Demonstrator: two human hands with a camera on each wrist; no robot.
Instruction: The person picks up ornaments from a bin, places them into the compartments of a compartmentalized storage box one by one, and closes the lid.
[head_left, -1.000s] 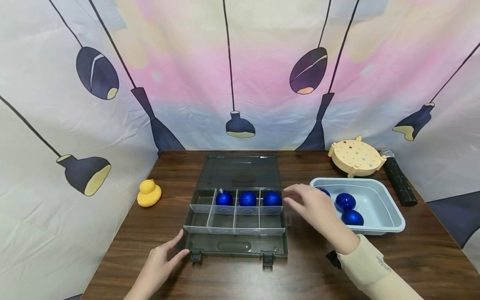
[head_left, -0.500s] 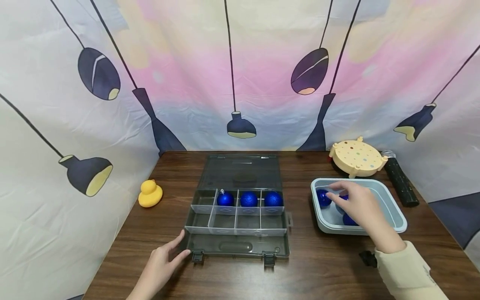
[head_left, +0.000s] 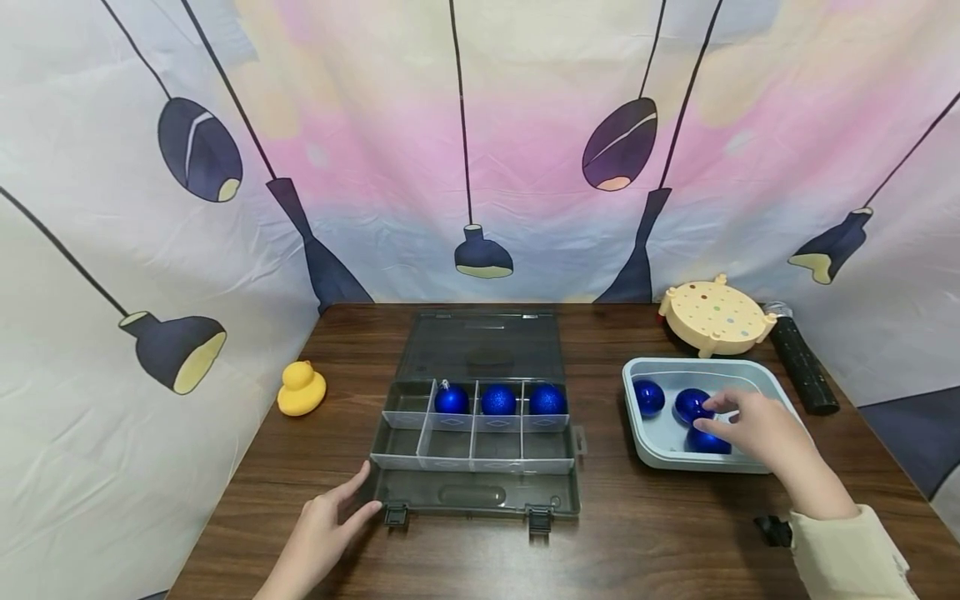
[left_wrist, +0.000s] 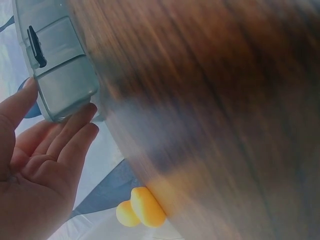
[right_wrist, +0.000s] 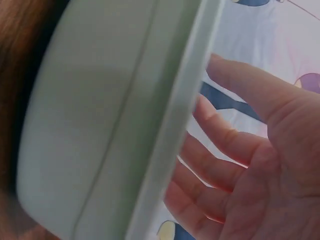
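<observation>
A grey clear-plastic organizer box (head_left: pixel 472 497) lies with its lid back. Three blue Christmas baubles (head_left: pixel 498 399) sit in its back-row compartments, one to each. My left hand (head_left: pixel 318 521) touches the box's front left corner, thumb at the front and fingers along the side, fairly straight. At right, my right hand (head_left: pixel 757 425) reaches over the light blue tray (head_left: pixel 776 383). Its thumb and index fingertips hover apart beside a shiny blue bauble (head_left: pixel 692 405). Two more baubles lie in the tray, one at left (head_left: pixel 648 398) and one in front (head_left: pixel 708 442). The right wrist view shows mostly the tray's outer wall.
A yellow rubber duck (head_left: pixel 302 388) stands left of the box. Behind the tray are a cream spotted round toy (head_left: pixel 716 317) and a black microphone (head_left: pixel 802 358). A printed lamp-pattern cloth (head_left: pixel 405 150) hangs behind the wooden table (head_left: pixel 600 533).
My right hand has left the box's right side, passed over the tray's left part, and shifted right and nearer to the front baubles. My left hand stays at the box corner.
</observation>
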